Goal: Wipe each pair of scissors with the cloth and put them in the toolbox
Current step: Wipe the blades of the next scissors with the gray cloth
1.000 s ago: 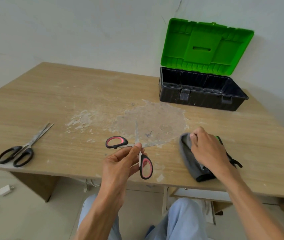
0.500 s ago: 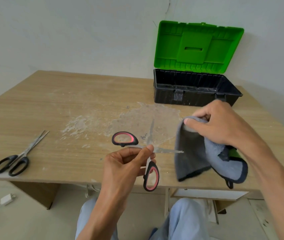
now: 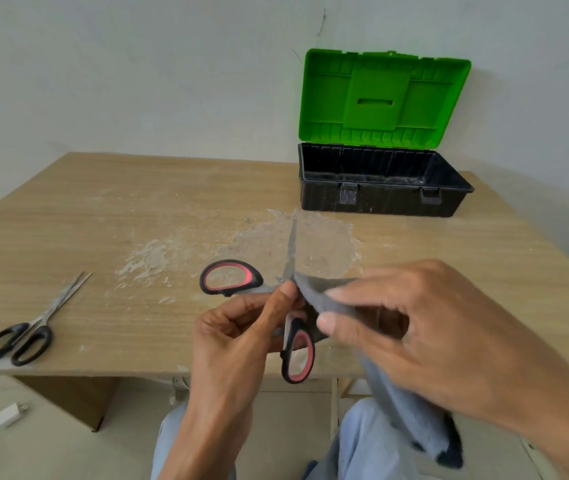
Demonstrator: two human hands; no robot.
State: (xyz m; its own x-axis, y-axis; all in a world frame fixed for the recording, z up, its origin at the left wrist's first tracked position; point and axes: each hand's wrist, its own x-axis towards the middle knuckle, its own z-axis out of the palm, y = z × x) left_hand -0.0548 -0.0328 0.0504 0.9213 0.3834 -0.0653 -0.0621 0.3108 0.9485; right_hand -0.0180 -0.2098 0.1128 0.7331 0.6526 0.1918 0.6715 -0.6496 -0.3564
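Right hand [image 3: 414, 327]: your fingers curl around the grey cloth [image 3: 321, 294], folding it over the sideways blade. The cloth's long tail hangs down toward your lap.
Left hand [image 3: 241, 327]: your thumb and fingers pinch the red-handled scissors [image 3: 290, 258] at the pivot. They are held in the air over the near edge of the surface [image 3: 103, 220].
Scissors: the blades are spread wide. One points away from you and is bare, while the other is hidden inside the cloth.
Stroke: pull the cloth from the pivot out to the tip. Pinch the flat sides, not the cutting edge (a thin fold over a sharp edge is how fingers get nicked).
Grip: hold firm at the pivot so the blades cannot swing shut on the cloth while you pull.
Next blade: the bare blade probably needs the same pass, so move the cloth over rather than turning the scissors.
Loose tail: gather it up if it snags on the lower handle loop.
Black scissors [image 3: 38, 322]: these lie closed on the surface, well off to your left, with neither hand on them.
Toolbox [image 3: 380, 199]: it stands at the far right against the wall with its green lid [image 3: 380, 98] upright. No scissors can be seen in the part of the inside that shows.
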